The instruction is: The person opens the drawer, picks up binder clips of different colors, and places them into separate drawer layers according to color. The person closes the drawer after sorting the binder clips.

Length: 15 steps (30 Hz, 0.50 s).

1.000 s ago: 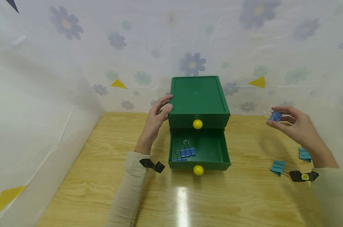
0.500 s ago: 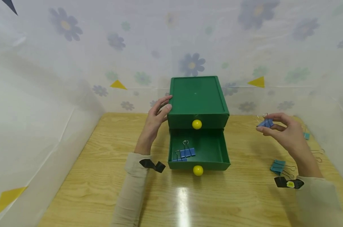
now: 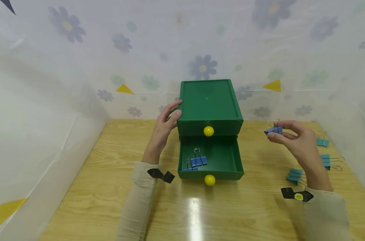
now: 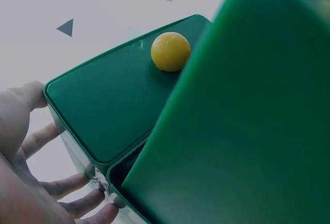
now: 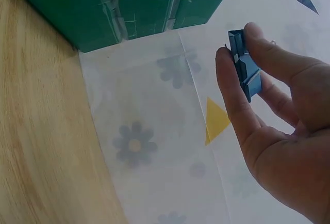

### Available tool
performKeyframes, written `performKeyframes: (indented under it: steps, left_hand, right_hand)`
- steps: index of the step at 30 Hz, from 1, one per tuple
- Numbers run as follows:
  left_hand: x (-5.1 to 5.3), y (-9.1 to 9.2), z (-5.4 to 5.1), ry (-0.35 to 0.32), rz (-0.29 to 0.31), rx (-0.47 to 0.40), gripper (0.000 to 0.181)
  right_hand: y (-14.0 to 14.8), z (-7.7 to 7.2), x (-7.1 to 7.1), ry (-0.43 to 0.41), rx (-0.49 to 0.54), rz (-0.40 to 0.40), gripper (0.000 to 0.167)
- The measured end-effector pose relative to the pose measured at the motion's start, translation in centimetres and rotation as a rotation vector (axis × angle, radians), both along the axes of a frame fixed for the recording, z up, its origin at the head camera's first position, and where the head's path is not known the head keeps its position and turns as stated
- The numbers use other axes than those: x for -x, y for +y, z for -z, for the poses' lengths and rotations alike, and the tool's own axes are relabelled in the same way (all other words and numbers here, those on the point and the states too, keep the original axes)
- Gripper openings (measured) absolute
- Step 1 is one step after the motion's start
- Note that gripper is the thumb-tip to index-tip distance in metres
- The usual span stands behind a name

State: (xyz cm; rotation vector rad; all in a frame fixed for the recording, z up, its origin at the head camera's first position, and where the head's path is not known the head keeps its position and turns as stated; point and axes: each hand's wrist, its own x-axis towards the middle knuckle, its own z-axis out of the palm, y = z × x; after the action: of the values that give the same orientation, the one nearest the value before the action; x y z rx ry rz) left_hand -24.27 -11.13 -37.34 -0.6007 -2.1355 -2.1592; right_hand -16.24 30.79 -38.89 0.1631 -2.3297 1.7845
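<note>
My right hand (image 3: 301, 142) pinches a blue binder clip (image 3: 274, 130) between thumb and fingertips, above the table to the right of a green two-drawer box (image 3: 209, 100). In the right wrist view the held clip (image 5: 244, 64) shows its blue body between the fingers. My left hand (image 3: 162, 132) rests against the box's left side. Its spread fingers (image 4: 77, 182) lie along that wall in the left wrist view. The lower drawer (image 3: 226, 157) is pulled out, with two blue binder clips (image 3: 198, 161) in its left part. The upper drawer (image 4: 113, 95) is closed.
On the table's right side lie several teal binder clips (image 3: 295, 176), partly behind the right forearm. Yellow round knobs (image 3: 209, 180) stick out from the drawer fronts. A flower-patterned white sheet (image 3: 152, 43) hangs behind the wooden table (image 3: 110, 187).
My right hand has moved left toward the box with the blue binder clip, uncovering teal clips on the right. My left hand and the box have stayed in place.
</note>
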Motion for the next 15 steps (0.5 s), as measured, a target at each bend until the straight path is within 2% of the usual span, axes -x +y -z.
performKeyframes:
  steps: [6,9,15]
  left_hand:
    - [0.1,-0.1,-0.1,0.003,0.005,-0.002,0.045]
    - [0.0,-0.1,-0.1,-0.003,-0.004,-0.007,0.045]
    - [-0.2,0.1,0.0,-0.019,-0.010,-0.011,0.046]
  right_hand:
    - [-0.3,0.4,-0.5,0.078,0.160,-0.100,0.030]
    - [-0.7,0.4,-0.5,0.104,0.113,-0.068,0.027]
    - [-1.3,0.2,-0.7,0.122,-0.088,0.033,0.026]
